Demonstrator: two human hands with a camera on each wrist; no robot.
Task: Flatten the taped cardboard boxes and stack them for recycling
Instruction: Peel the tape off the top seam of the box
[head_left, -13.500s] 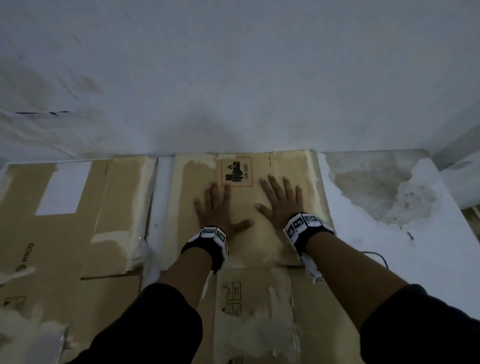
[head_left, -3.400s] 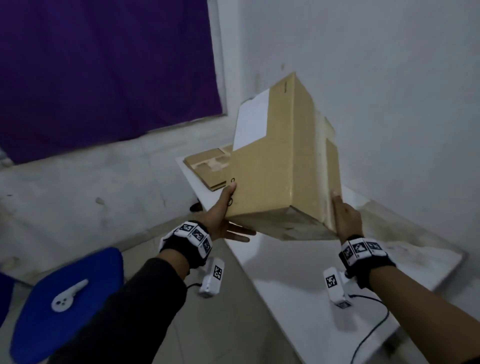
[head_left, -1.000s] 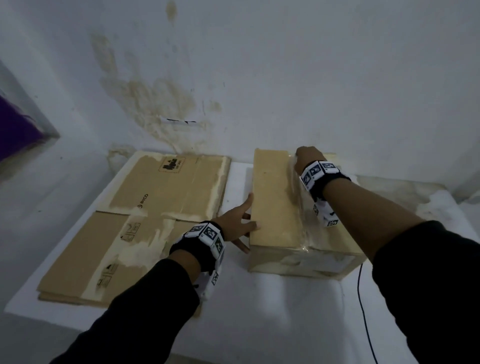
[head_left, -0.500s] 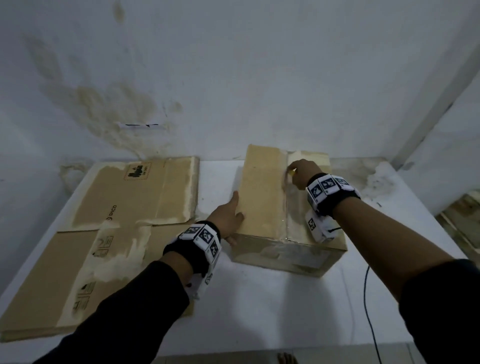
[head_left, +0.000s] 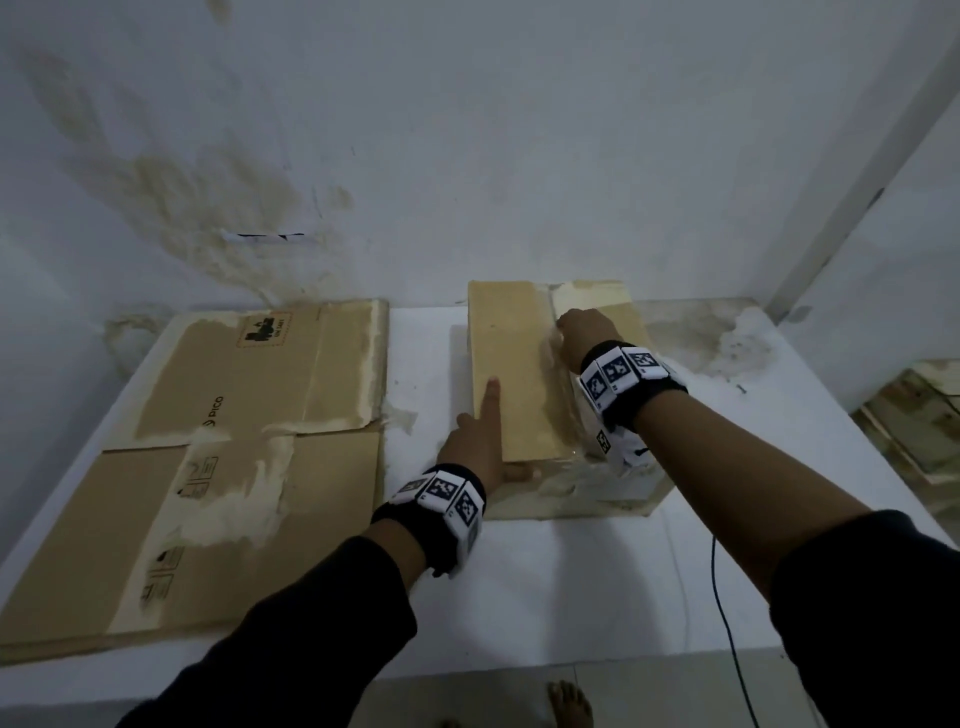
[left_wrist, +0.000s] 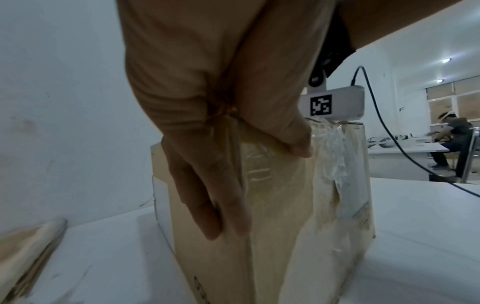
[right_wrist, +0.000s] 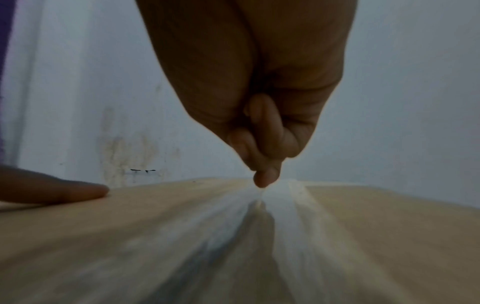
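Observation:
A closed cardboard box (head_left: 511, 374) stands on the white table (head_left: 571, 587), with clear tape (head_left: 558, 395) along its top seam. My left hand (head_left: 480, 436) braces the near left corner: the index finger lies flat on the top flap, the thumb is on the front face, and in the left wrist view the other fingers (left_wrist: 221, 216) lie straight down the left side. My right hand (head_left: 566, 335) is curled over the far part of the seam. In the right wrist view its fingertips (right_wrist: 263, 179) pinch the tape (right_wrist: 275, 205), which rises to a peak there.
A stack of flattened cardboard (head_left: 234, 441) covers the table's left half, against the stained wall. A black cable (head_left: 727, 613) hangs over the front edge at the right. A bare foot (head_left: 569, 704) stands below. More cardboard (head_left: 919, 415) lies off the table's right end.
My left index finger has moved from the box's side onto the top flap. My right hand has come back from the far edge a little along the taped seam.

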